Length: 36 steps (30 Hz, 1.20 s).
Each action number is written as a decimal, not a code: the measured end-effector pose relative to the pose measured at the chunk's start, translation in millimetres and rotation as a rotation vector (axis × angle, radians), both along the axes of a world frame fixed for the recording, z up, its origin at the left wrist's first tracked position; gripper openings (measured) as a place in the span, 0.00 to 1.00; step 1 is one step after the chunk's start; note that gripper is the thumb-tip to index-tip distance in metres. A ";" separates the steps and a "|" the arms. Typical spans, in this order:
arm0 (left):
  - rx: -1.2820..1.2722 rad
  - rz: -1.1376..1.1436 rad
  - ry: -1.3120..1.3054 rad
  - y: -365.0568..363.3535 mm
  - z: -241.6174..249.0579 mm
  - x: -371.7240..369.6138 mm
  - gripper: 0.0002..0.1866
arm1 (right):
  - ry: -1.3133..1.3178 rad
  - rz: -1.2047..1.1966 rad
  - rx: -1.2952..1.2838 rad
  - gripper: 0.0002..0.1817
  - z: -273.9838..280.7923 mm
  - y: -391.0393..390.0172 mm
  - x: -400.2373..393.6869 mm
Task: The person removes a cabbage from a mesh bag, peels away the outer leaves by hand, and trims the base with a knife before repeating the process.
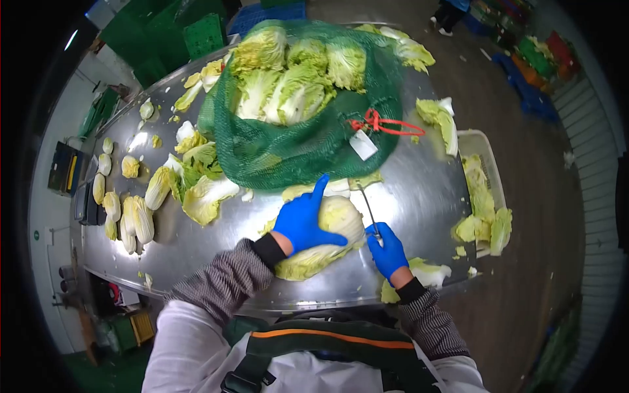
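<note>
A napa cabbage (342, 217) lies on its side on the metal table, with pale outer leaves under it. My left hand (300, 219), in a blue glove, holds the cabbage from the left, its thumb and forefinger spread wide around it. To the right of the cabbage my right hand (388, 252), also gloved in blue, is closed round the handle of a knife (369, 208). The thin blade points up and away from me, apart from the cabbage's cut-looking end. Part of the cabbage is hidden under my left hand.
A green mesh bag (295, 157) of napa cabbages stands at the back, with a red tie (386, 124) and white tag (363, 145). Trimmed cabbages (136, 223) and loose leaves (206, 198) lie left. A pale bin (493, 164) with leaves hangs by the right edge. Another person (449, 14) stands beyond.
</note>
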<state>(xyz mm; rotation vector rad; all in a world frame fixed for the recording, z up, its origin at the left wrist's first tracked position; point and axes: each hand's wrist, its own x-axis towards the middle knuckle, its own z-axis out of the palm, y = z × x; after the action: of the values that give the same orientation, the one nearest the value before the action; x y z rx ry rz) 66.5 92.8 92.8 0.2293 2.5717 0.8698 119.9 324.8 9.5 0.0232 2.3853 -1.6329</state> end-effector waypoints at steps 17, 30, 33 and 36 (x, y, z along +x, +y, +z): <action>-0.085 0.112 0.196 -0.9 -28.0 37.7 0.61 | 0.152 0.278 0.589 0.07 15.6 -16.0 14.0; -0.139 0.109 0.298 8.1 -24.9 48.1 0.58 | 0.026 0.199 0.722 0.07 -4.6 -28.0 14.2; -0.158 0.100 0.389 10.8 -26.6 57.2 0.57 | 0.061 0.144 0.660 0.08 -50.3 -25.1 22.5; -0.108 0.128 0.397 1.0 -31.3 58.2 0.56 | -0.127 0.278 0.684 0.12 -39.3 -18.0 0.5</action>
<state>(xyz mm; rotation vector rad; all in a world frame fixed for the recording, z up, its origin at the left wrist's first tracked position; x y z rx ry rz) 124.7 93.8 61.6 0.2262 3.0214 0.7913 120.4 306.7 -29.9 -0.0747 2.5785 -0.6313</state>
